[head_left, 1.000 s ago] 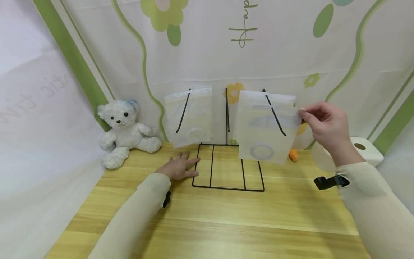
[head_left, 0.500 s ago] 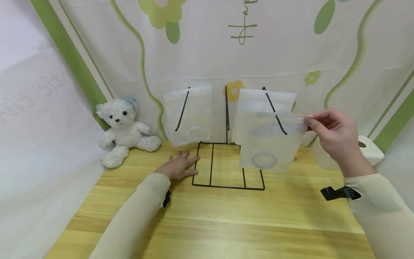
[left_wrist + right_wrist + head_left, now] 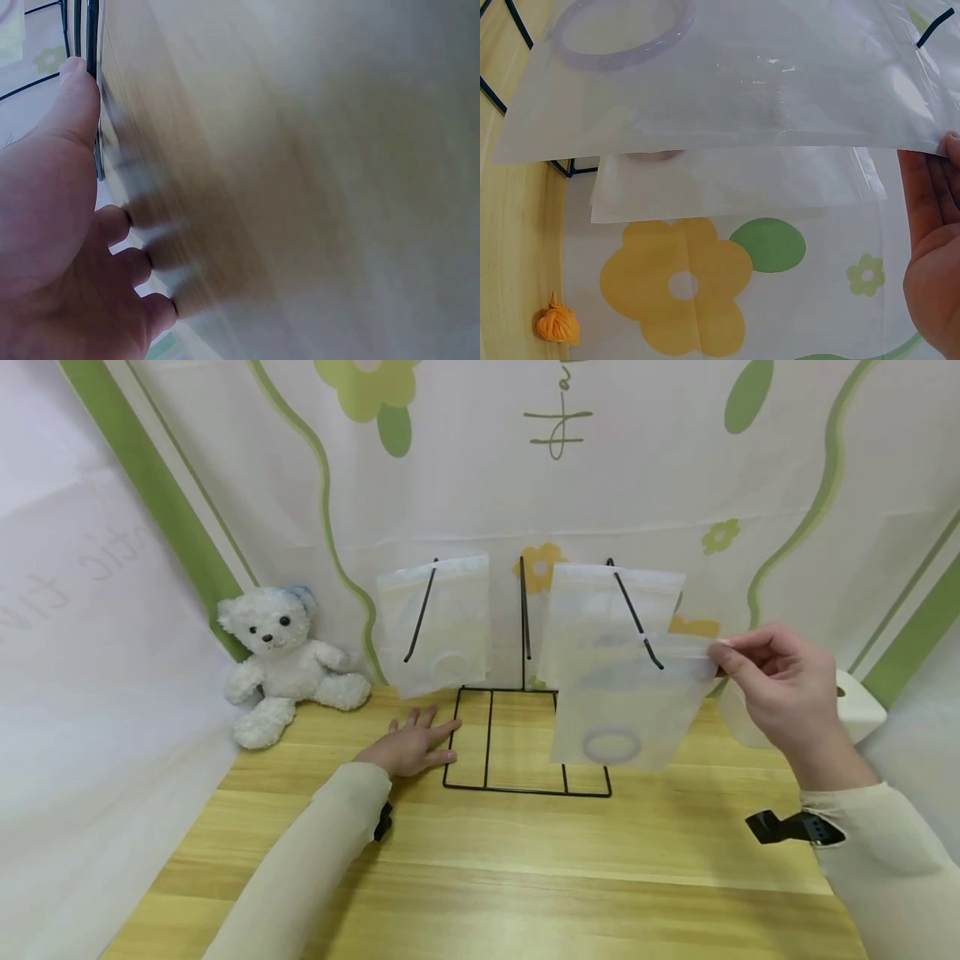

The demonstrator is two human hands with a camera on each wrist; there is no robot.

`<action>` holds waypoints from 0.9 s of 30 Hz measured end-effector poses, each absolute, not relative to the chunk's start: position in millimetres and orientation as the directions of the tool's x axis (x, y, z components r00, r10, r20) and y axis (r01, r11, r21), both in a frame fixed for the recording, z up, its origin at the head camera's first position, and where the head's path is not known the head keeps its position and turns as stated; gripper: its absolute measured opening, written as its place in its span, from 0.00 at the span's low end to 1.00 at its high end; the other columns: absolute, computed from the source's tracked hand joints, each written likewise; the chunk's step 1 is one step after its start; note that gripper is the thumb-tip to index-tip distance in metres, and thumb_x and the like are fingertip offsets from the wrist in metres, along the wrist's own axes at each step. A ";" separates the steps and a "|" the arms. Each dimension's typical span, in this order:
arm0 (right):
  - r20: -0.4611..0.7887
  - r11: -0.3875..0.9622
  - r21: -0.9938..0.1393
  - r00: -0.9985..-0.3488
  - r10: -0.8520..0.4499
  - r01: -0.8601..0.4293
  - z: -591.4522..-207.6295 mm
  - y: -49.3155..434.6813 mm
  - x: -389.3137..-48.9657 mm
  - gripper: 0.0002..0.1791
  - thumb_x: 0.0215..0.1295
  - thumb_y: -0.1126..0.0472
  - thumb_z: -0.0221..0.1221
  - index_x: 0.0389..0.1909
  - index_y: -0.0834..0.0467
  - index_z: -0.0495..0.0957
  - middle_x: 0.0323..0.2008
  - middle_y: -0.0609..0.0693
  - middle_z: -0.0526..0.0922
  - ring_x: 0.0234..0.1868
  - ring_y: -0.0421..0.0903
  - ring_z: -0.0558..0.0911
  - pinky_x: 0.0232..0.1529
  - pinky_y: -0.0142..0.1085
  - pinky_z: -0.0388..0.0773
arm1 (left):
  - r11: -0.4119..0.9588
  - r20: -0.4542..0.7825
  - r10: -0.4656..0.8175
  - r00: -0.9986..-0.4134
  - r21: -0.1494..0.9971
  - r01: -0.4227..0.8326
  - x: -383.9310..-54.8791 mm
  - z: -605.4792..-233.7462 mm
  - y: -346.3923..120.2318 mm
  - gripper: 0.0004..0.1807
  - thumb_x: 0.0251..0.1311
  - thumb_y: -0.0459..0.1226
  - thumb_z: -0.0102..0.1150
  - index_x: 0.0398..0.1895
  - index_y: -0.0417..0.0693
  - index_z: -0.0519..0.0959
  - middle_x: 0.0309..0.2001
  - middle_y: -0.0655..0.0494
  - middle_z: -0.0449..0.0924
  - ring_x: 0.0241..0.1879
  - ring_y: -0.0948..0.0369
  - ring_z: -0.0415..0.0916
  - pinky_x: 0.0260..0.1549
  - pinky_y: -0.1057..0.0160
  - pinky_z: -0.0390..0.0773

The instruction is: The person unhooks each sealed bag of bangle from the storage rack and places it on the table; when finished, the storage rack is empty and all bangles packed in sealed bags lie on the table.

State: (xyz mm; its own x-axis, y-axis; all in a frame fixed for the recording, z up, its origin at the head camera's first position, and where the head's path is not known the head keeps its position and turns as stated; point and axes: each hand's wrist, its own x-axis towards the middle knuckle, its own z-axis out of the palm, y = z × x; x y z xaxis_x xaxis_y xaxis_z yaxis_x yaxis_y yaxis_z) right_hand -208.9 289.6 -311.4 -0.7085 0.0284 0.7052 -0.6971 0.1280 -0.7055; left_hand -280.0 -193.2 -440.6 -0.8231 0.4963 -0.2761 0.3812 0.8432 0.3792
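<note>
My right hand (image 3: 787, 681) pinches the upper right corner of a translucent zip bag (image 3: 637, 714) with a ring-shaped outline low on it. This bag's top edge is near the outer end of the right hook (image 3: 627, 607) of a black wire rack (image 3: 525, 791). More bags (image 3: 588, 597) hang behind it on that hook; the right wrist view shows the front bag (image 3: 727, 97) apart from them. Similar bags (image 3: 450, 635) hang from the left hook. My left hand (image 3: 408, 753) lies on the table, fingers spread, thumb and forefinger touching the rack base's left side.
A white teddy bear (image 3: 281, 652) sits at the back left. At the right behind my wrist is a white box (image 3: 858, 714) with a round hole in its top. An orange yarn ball (image 3: 557, 322) lies near the patterned backdrop cloth (image 3: 450, 485).
My right hand has drawn the front bag outward and down along the right hook, away from the bags behind it. My left hand has stayed against the rack base.
</note>
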 end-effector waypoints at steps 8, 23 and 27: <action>0.735 0.151 -0.674 -0.677 0.041 -0.723 -315.9 286.1 -199.6 0.09 0.68 0.76 0.68 0.36 0.81 0.80 0.33 0.44 0.92 0.30 0.36 0.88 0.33 0.21 0.83 | 0.847 -0.277 0.496 -0.823 0.365 0.387 -281.1 -443.3 -193.4 0.40 0.82 0.60 0.48 0.90 0.62 0.53 0.88 0.32 0.34 0.86 0.29 0.31 0.77 0.19 0.35; 0.695 0.058 -0.718 -0.712 0.099 -0.693 -315.4 287.2 -181.0 0.03 0.66 0.81 0.66 0.37 0.80 0.81 0.31 0.48 0.92 0.30 0.37 0.90 0.36 0.22 0.84 | 0.840 -0.263 0.503 -0.823 0.375 0.393 -290.0 -454.8 -198.0 0.43 0.78 0.66 0.49 0.89 0.66 0.53 0.88 0.33 0.36 0.86 0.29 0.31 0.76 0.17 0.36; 0.691 0.034 -0.721 -0.714 0.108 -0.692 -316.1 287.2 -175.4 0.04 0.66 0.82 0.66 0.37 0.80 0.81 0.32 0.49 0.92 0.30 0.38 0.90 0.36 0.22 0.85 | 0.843 -0.259 0.494 -0.830 0.377 0.384 -308.2 -480.6 -207.0 0.45 0.72 0.74 0.46 0.88 0.77 0.51 0.90 0.40 0.34 0.87 0.33 0.30 0.78 0.20 0.33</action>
State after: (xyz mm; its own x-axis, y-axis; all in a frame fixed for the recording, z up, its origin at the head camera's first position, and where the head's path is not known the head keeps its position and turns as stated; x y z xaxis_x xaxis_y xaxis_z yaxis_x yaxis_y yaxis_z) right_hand -175.4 287.2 -316.1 -0.7143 0.1081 0.6914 -0.6924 0.0342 -0.7207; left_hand -308.2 -207.0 -480.6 -0.8300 0.4940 -0.2588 0.3843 0.8429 0.3765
